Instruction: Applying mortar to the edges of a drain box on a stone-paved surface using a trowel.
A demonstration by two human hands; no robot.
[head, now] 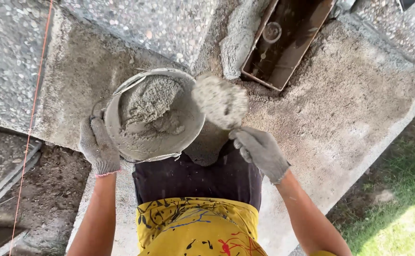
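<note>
Head view: your gloved left hand (98, 147) is clamped on the rim of the mortar bucket (153, 114), held above the concrete ledge (340, 99).
Right hand (260, 152): closed around a trowel (220, 100) heaped with wet mortar, just beside the bucket.
Risk: tilt the blade and the load may slide off onto your dark trousers (198, 178).
Risk: the full bucket, held by one edge, could tip.

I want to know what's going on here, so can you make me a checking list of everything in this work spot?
surface: rough grey concrete slab, sandy.
job's things: bucket of wet mortar; trowel loaded with mortar.
clutter: brown trough with a small round tin.
grippers: left hand gloved, grips bucket rim; right hand gloved, holds trowel.
cables: orange string line.
surroundings: grass, pebbled wall.
</note>
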